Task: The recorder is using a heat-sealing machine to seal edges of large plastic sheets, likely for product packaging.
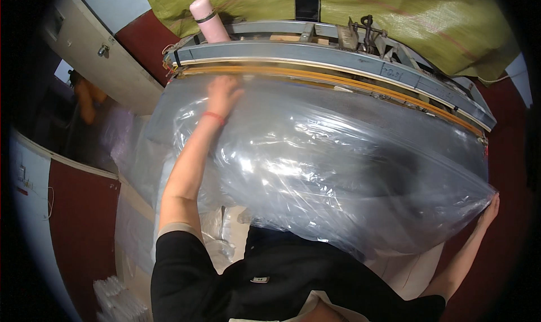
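Observation:
A large clear plastic bag or sheet (315, 158) spreads in shiny wrinkles across the work surface before me. At its far left part my left hand (224, 95), a red band at the wrist, lies on the film just short of the machine's orange strip (253, 70). Its fingers are somewhat blurred, with the thumb apart from them. Out at the far right, my right hand (492, 206) pinches the near right corner of the plastic and pulls it taut. Behind the film runs a long grey metal bar machine (236, 50), which looks like a heat sealer.
A pink bottle (209, 20) stands behind the bar at left. A black phone-like object (307, 6) rests against the yellow-green sheeting (406, 12). Metal clamp parts (367, 34) top the frame. Beside a door (107, 57) more plastic film (135, 158) hangs; stacked clear film (118, 299) lies lower left.

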Demonstrator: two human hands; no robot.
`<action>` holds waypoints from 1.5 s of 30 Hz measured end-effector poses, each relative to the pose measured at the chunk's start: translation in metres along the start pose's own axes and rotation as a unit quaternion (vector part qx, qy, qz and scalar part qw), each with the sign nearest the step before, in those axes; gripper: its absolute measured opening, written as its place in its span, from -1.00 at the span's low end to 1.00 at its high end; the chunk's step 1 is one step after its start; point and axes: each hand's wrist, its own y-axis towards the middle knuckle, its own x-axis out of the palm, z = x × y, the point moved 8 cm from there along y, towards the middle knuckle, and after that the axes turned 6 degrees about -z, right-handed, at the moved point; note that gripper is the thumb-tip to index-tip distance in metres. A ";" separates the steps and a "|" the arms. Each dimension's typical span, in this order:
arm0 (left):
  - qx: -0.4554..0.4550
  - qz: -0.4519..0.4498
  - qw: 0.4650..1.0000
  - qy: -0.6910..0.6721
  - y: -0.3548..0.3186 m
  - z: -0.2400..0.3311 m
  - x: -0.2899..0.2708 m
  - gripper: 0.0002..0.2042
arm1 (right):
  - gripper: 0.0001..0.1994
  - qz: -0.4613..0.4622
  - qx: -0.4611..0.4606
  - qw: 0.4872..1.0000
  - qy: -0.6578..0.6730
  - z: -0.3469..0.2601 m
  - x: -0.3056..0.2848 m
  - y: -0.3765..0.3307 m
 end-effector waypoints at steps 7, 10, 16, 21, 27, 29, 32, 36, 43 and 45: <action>-0.116 0.103 0.974 -0.168 0.014 0.013 -0.013 -0.89 | -0.73 0.133 -0.008 0.991 0.029 -0.013 0.001 0.005; -0.237 0.210 0.864 -0.392 0.000 -0.034 -0.001 -0.83 | -0.69 0.106 -0.112 0.978 -0.140 -0.017 0.026 0.053; -0.304 0.245 0.891 -0.230 -0.018 -0.148 0.038 -0.81 | -0.67 0.096 -0.196 0.935 -0.279 0.007 0.182 0.056; -0.341 0.222 0.855 -0.322 -0.004 -0.190 0.061 -0.79 | -0.73 0.095 -0.170 0.954 -0.226 0.008 0.219 0.066; -0.308 0.247 0.838 -0.376 0.013 -0.172 0.065 -0.79 | -0.76 0.178 -0.205 0.954 -0.130 0.029 0.187 0.089; -0.296 0.273 0.864 -0.303 0.009 -0.174 0.055 -0.75 | -0.80 0.193 -0.216 0.929 -0.229 0.023 0.196 0.086; -0.282 0.276 0.872 -0.290 0.000 -0.191 0.043 -0.75 | -0.84 0.138 -0.051 0.986 -0.073 0.015 0.211 0.071; -0.350 0.257 0.816 -0.382 -0.001 -0.190 0.051 -0.81 | -0.86 0.151 -0.063 0.983 -0.081 0.004 0.204 0.072; -0.271 0.180 0.831 -0.452 0.008 -0.139 0.031 -0.90 | -0.73 0.001 -0.052 0.996 -0.075 -0.006 0.218 0.056; -0.244 0.131 0.844 -0.460 0.005 -0.109 0.009 -0.93 | -0.72 0.028 -0.213 0.951 -0.223 -0.048 0.214 0.027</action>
